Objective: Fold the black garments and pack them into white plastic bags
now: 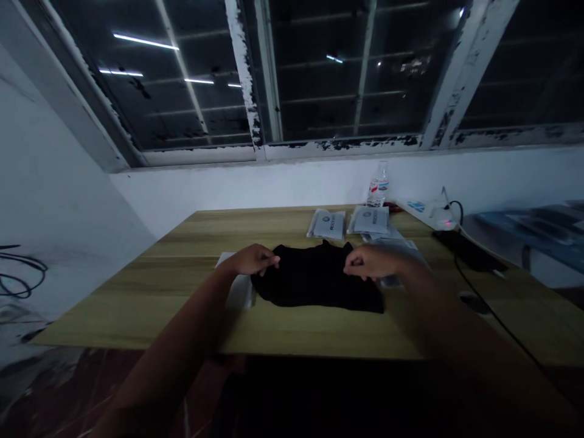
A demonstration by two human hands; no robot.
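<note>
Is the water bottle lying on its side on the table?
No, the plastic water bottle stands upright at the far edge of the wood-grain table.

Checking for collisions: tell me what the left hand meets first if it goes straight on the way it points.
The black folded garment: the left hand points right, its fingertips at the garment's upper edge, perhaps already touching; depth is unclear. Past it lies the right hand.

Workrm w/ table point(137, 310), peeling window frame point(337, 146)
</note>
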